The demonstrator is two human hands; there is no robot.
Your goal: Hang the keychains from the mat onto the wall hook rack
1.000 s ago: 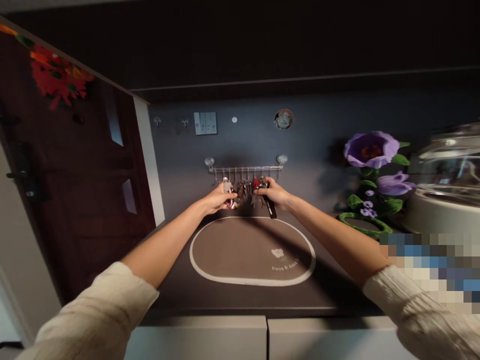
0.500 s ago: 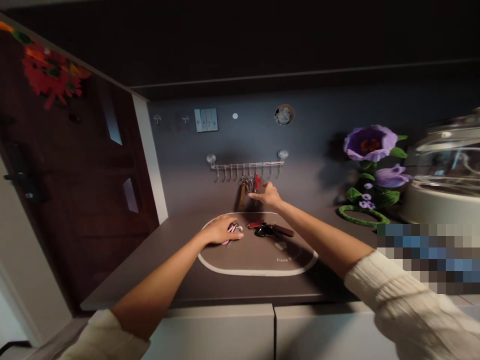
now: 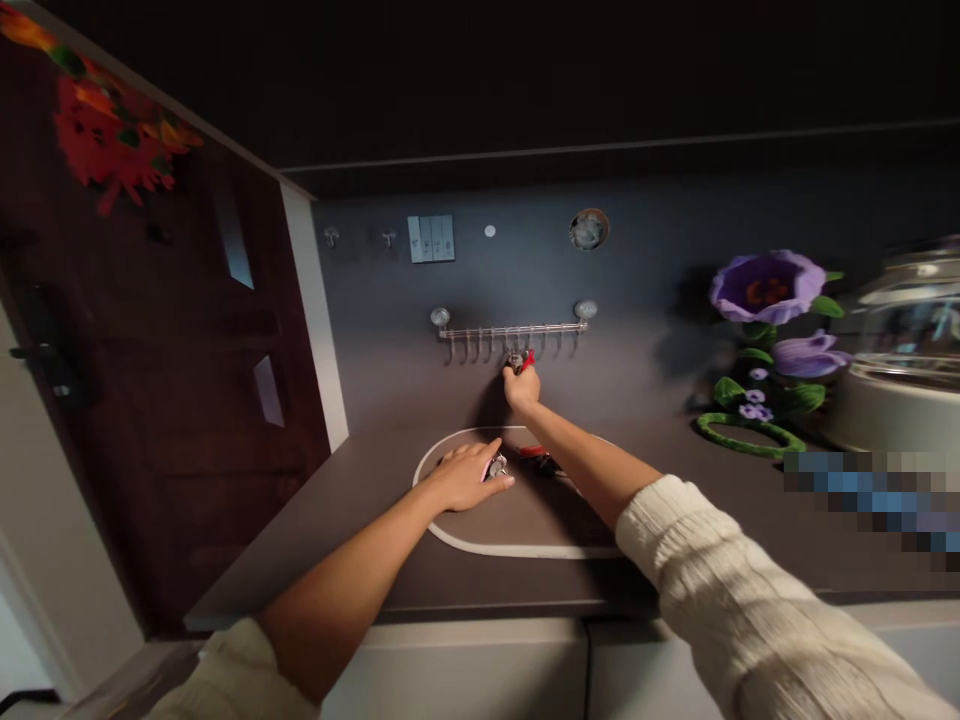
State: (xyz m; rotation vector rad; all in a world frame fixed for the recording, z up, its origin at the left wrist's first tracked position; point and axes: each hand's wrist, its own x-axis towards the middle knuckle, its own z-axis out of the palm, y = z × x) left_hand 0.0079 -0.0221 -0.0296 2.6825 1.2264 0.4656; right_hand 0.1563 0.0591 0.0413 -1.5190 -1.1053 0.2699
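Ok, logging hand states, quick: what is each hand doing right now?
Left hand: flat on the mat, fingers over a key bunch.
Right hand: closed on the red-tagged keys at the hook rail.

Head-worn view, forward-down over countertop (image 3: 375, 585)

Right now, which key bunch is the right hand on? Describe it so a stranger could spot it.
Find the metal hook rail on the grey wall above the counter. The right hand reaches up to its middle hooks and grips the red-tagged keys hanging there. It is the only bunch on the rail; the other keys lie on the oval mat below, by the left hand.
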